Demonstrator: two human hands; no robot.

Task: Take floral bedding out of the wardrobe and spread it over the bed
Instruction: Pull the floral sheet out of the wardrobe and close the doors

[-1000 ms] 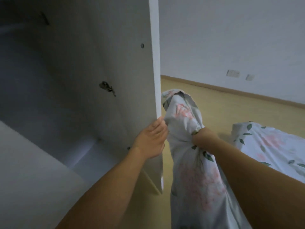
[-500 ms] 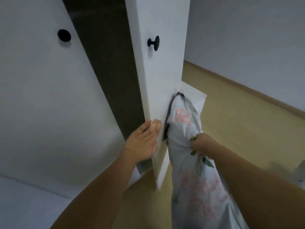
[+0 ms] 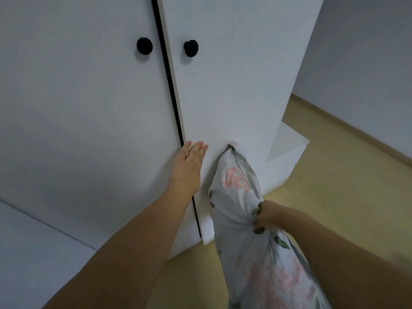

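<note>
The white wardrobe (image 3: 89,108) fills the upper left, its two doors nearly shut with a thin dark gap between them. Each door has a black round knob (image 3: 190,47). My left hand (image 3: 189,163) lies flat and open against the right door's lower edge. My right hand (image 3: 265,216) is clenched around a bunched bundle of pale floral bedding (image 3: 236,188) with pink flowers and green leaves. The bundle's top rests against the right door and its lower part hangs down past my forearm to the frame's bottom edge.
Yellowish wooden floor (image 3: 334,197) runs to the right, bounded by a skirting board and a pale wall (image 3: 367,52). A low white plinth or box (image 3: 287,152) sticks out beside the wardrobe's right side. A white surface (image 3: 33,253) lies at lower left.
The right wardrobe door has swung from wide open to almost closed under my left hand. The view has turned left, so the bed is out of sight. My right hand kept its hold on the bedding.
</note>
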